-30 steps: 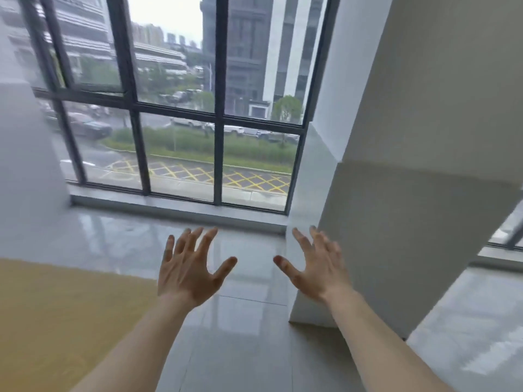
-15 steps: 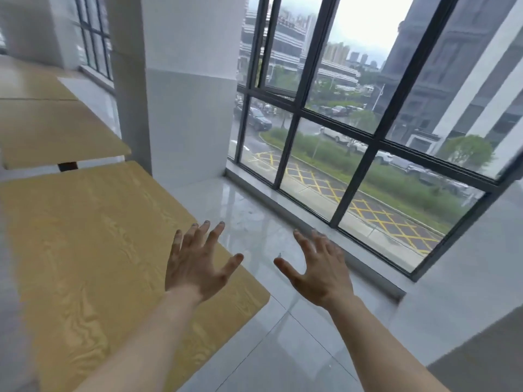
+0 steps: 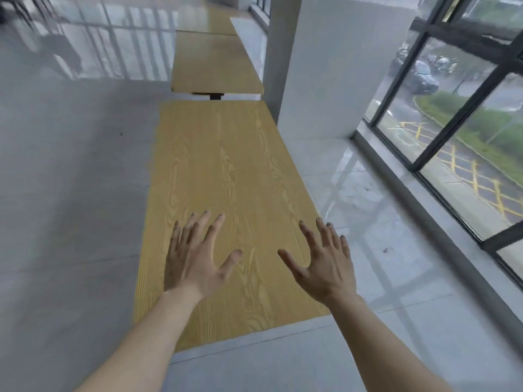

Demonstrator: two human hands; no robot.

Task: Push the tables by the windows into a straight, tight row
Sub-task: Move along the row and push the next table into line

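Window-side tables, gap showing
Your left hand and right hand hover spread, gripping nothing, over the near table.

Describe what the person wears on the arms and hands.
Nothing shows: both forearms are bare to the frame edge, no sleeves in view. The left hand and right hand carry no gloves, rings or watch. The fingernails look dark, perhaps painted.
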